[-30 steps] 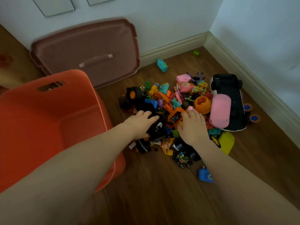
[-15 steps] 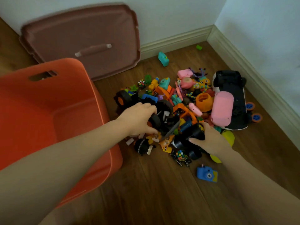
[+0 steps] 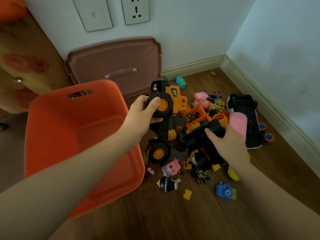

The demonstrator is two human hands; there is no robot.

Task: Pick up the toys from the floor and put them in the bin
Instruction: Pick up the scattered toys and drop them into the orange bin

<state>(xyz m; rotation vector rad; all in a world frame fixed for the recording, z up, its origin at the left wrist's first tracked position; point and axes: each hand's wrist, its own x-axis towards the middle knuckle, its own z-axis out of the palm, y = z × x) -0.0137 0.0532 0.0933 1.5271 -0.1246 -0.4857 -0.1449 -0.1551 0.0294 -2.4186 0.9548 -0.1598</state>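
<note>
A big orange and black toy truck (image 3: 174, 99) hangs in the air above the toy pile (image 3: 206, 118), just right of the orange bin (image 3: 57, 129). My left hand (image 3: 141, 114) grips its upper black wheel. My right hand (image 3: 226, 142) grips the truck's black lower end. The bin stands open on the floor at the left, and I see no toys inside it. Several small toys lie below: a pink camera (image 3: 170, 168), a blue camera (image 3: 225, 191), a round black figure (image 3: 167, 183).
The bin's brown lid (image 3: 114, 66) leans on the wall behind the bin. A black and white ride-on toy (image 3: 245, 116) with a pink part lies by the right wall. A wooden cabinet (image 3: 20, 66) stands at the left. Bare wood floor lies in front.
Both hands closed on the truck in the pile and lifted it up and toward the bin. The view tilted up, so the wall sockets now show.
</note>
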